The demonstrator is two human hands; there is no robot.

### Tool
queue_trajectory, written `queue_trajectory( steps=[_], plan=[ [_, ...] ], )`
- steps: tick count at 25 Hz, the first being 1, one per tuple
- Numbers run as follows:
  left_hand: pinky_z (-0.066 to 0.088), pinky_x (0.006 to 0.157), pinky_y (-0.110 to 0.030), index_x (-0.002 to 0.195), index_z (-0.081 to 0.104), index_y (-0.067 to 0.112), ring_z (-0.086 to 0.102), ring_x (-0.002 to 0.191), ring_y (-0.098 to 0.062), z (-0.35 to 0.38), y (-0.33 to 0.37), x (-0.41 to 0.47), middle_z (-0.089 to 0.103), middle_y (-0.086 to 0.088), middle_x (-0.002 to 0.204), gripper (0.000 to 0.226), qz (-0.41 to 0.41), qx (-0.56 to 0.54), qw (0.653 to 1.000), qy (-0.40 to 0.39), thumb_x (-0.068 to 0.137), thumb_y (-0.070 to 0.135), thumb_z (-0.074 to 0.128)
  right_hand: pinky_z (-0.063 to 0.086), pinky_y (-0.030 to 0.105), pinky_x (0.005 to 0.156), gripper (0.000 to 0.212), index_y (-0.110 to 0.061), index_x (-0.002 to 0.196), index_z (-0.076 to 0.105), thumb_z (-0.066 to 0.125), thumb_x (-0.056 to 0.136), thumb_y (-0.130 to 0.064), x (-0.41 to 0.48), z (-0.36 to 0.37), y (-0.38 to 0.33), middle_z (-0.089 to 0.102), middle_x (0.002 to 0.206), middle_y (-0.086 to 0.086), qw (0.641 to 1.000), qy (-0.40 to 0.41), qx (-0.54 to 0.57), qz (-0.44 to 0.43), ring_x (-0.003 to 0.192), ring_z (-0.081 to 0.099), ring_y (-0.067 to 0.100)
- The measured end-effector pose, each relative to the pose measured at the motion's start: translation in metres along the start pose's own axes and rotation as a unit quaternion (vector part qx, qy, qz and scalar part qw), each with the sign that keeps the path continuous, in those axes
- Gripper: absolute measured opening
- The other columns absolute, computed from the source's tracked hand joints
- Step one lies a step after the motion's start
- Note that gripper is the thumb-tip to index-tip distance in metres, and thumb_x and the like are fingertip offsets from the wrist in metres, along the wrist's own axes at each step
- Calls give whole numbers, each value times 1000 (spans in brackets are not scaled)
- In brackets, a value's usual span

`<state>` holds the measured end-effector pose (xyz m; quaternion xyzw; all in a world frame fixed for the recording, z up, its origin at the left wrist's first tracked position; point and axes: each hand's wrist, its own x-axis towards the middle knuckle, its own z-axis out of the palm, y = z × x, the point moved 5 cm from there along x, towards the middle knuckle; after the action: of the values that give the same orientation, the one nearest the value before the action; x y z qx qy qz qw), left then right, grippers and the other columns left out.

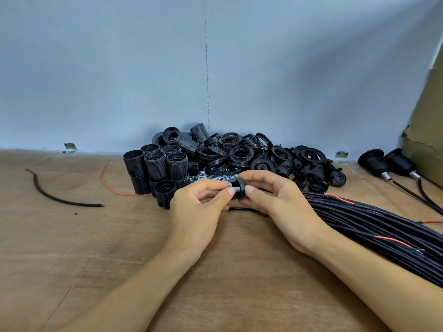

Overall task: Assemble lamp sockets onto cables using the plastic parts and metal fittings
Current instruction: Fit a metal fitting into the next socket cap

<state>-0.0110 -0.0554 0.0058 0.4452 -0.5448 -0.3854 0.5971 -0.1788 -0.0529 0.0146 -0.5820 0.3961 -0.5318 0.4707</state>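
Socket cap (240, 184), black and domed, sits between the two sets of fingertips, raised just off the wooden table (96, 248). The right hand (275, 202) comes in from the right with its wrist low and its palm turned leftward. Its thumb lies against the cap's near side and its curled index finger arches over the top, so the cap is held in a narrow grip. The left hand (199, 207) comes in from the left with curled fingers, its thumb and index finger pinching a short metal fitting (234, 188) that sticks out of the cap's centre. Both bare forearms spread apart toward the near edge.

Just beyond the fingertips lies a small heap of loose silver fittings (211, 177), and past that a pile of black rings (239, 152) against the grey wall (119, 68). Beyond the left knuckles stand threaded socket bodies (155, 168), the nearest almost touching that hand. Beyond the right knuckles lie more domed caps (318, 174). A thick cable bundle (371, 226) runs just beside the right wrist and forearm, closing off that side. One black cable (242, 209) lies on the table under the fingers. Left of the left hand, bare wood stretches to a red wire (107, 185) and a cut black cable piece (55, 197), both well apart from the fingers. Far right of the right hand, two finished sockets (388, 164) lie beside a cardboard box (426, 116).
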Motion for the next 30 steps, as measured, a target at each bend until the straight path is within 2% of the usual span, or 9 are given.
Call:
queue_trajectory(
  steps=[4, 8, 12, 17, 19, 21, 23, 27, 30],
  plan=[
    [62, 73, -26, 88, 79, 20, 76, 74, -15, 0, -1, 1, 78, 1, 79, 8, -4, 0, 1000, -10, 84, 13, 81, 57, 33, 94, 25, -14, 120, 67, 58, 99, -4, 0, 1, 1, 72, 117, 8, 1000, -7, 18, 13, 110, 70, 23],
    [59, 68, -22, 90, 78, 18, 76, 77, -14, 1, -2, 1, 79, 1, 81, 9, -5, -7, 1000, -12, 85, 11, 80, 60, 35, 85, 25, -14, 119, 68, 60, 98, -4, 0, 2, 0, 70, 117, 4, 1000, -5, 25, 14, 106, 71, 20],
    [56, 64, -18, 89, 78, 23, 75, 79, -9, 1, -4, 2, 79, 3, 81, 9, -13, -2, 1000, -16, 86, 14, 80, 58, 32, 90, 25, -14, 119, 69, 62, 96, -4, 0, 1, -2, 72, 115, 2, 1000, -15, 26, 7, 110, 70, 17],
    [54, 61, -18, 96, 75, 20, 74, 73, -11, -3, -4, 3, 78, 1, 79, 10, -11, -31, 999, 32, 90, 12, 75, 57, 27, 88, 24, -26, 115, 68, 69, 94, -15, -4, 3, -7, 75, 103, -6, 992, 32, -122, -29, 90, 74, 11],
    [55, 60, -20, 95, 74, 19, 72, 69, -11, -5, -3, 4, 78, -2, 79, 9, -17, -54, 997, 49, 89, 12, 75, 56, 23, 85, 26, -29, 116, 65, 69, 94, -16, -6, 0, -8, 72, 107, -8, 984, 69, -157, -44, 84, 73, 8],
    [54, 59, -20, 91, 75, 18, 71, 67, -11, -4, -3, 3, 78, -1, 80, 5, -17, -49, 998, 35, 90, 13, 74, 53, 15, 82, 29, -32, 116, 64, 69, 93, -16, -7, -1, -12, 67, 110, -11, 978, 69, -186, -63, 83, 73, 5],
    [53, 59, -18, 91, 76, 16, 72, 68, -10, 0, -1, 2, 78, -1, 79, 2, -13, -32, 999, 7, 91, 15, 74, 50, 12, 80, 29, -34, 115, 65, 69, 93, -15, -9, 3, -14, 66, 111, -13, 971, 41, -219, -83, 85, 71, 3],
    [52, 57, -18, 89, 77, 20, 71, 66, -11, 3, -2, 2, 77, -2, 78, 6, -22, -31, 999, -29, 92, 18, 73, 52, 16, 80, 23, -32, 113, 69, 69, 94, -19, -9, 5, -12, 71, 108, -12, 973, 16, -217, -78, 86, 71, 3],
    [52, 57, -19, 86, 79, 26, 71, 67, -12, 4, -2, 2, 78, -2, 79, 8, -22, -21, 999, -39, 91, 22, 74, 59, 28, 84, 18, -24, 112, 71, 68, 95, -19, -7, 4, -11, 73, 107, -9, 981, 11, -180, -71, 88, 73, 8]
  ],
)
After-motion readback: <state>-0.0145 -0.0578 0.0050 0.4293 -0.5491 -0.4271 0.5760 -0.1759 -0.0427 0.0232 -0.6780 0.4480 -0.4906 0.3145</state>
